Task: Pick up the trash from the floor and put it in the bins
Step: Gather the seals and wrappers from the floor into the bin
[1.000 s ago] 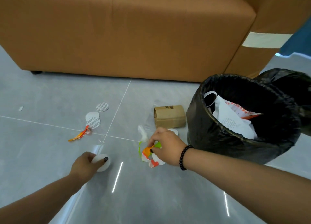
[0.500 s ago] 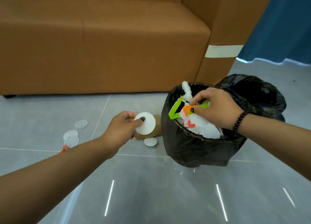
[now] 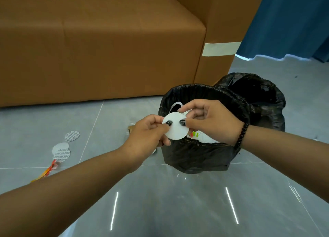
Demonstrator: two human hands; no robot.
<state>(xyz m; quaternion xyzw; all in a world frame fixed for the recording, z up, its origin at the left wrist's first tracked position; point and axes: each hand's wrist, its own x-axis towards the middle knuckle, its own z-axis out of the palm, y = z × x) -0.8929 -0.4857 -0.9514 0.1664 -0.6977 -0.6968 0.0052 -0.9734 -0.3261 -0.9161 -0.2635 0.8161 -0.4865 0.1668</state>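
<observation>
**Clearly a featherweight: the white disc passes between two hands over the bin**

Here the white disc is held in the air at the near rim of the front bin, partly over its mouth. The left hand pinches its left edge, thumb on the face and fingers curled behind. The right hand pinches the right edge the same way, thumb tip on the face. So both hands have their fingers closed narrowly on this one piece.

The disc looks thin, flat and very light, probably paper or card. It keeps its round shape between the two pinches, so it is stiff enough not to droop, yet it would likely crease under a hard squeeze. Nothing about it seems fragile or slippery. An edge pinch suits it best, thumb against forefinger, since there is no thickness to wrap around. Being so light, it may flutter sideways when let go, so I judge a low release inside the black liner is safer than a toss.

White scraps already lie in the front bin; a second bin stands behind it. More patterned discs and an orange wrapper lie on the floor to the left, before the brown sofa.
</observation>
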